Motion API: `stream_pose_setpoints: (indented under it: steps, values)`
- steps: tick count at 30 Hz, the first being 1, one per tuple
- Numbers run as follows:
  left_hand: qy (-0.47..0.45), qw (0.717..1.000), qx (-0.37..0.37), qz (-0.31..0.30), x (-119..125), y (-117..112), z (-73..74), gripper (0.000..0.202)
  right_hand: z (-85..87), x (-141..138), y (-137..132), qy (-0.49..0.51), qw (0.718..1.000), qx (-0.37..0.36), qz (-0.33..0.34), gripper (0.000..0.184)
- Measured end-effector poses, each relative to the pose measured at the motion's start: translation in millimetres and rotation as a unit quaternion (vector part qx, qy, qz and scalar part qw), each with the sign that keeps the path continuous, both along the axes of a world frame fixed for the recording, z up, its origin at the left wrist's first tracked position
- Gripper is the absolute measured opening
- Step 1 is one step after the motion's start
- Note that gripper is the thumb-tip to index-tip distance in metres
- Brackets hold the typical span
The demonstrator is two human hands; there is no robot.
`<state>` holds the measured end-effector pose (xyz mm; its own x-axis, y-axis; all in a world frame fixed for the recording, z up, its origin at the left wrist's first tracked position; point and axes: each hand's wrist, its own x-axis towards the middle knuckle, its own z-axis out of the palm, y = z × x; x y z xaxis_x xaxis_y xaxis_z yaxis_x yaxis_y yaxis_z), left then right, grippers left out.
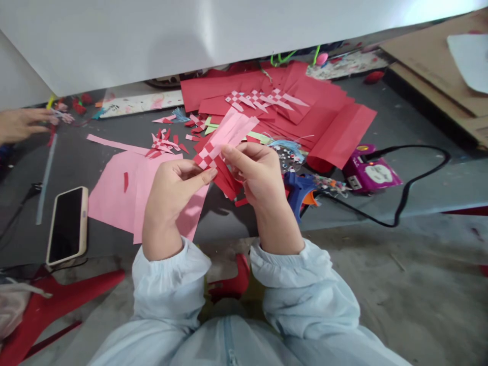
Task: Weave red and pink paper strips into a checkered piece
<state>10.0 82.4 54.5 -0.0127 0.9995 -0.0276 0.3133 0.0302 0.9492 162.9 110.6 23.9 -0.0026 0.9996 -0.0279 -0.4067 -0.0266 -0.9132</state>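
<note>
Between my two hands is a piece of woven paper strips (208, 154), pink and red in a checked pattern, with loose pink ends pointing up and red ends pointing down. My left hand (173, 190) pinches its lower left edge between thumb and fingers. On the other side my right hand (257, 170) grips it with the thumb on top near the pink strips. Below my left hand lie pink paper sheets (118, 195) bearing a small red scrap. Cut red and pink woven pieces (163, 143) lie just beyond the hands.
Red paper sheets (324, 122) are piled at the back, with finished-looking woven pieces (259, 99) on them. A blue glue gun (299, 190) and a purple box (371, 170) with a black cable lie right. A phone (67, 224) and another person's hand (23, 125) are left.
</note>
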Motion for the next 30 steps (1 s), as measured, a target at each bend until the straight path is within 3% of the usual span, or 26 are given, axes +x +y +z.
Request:
stream_pose_setpoints:
  steps: [9,16,30]
  values:
    - [-0.012,1.000,0.009,0.012,3.2,-0.6,3.5,0.027,-1.8,3.8,-0.2,-0.090,0.996,0.003,0.014,0.053]
    - [-0.001,1.000,0.007,0.000,5.0,0.4,3.9,0.038,-0.2,2.4,-1.7,-0.072,0.997,-0.011,0.010,0.053]
    - [-0.017,1.000,-0.012,-0.017,2.8,-0.1,0.2,0.027,-3.1,4.4,2.1,-0.053,0.998,-0.021,0.026,0.053]
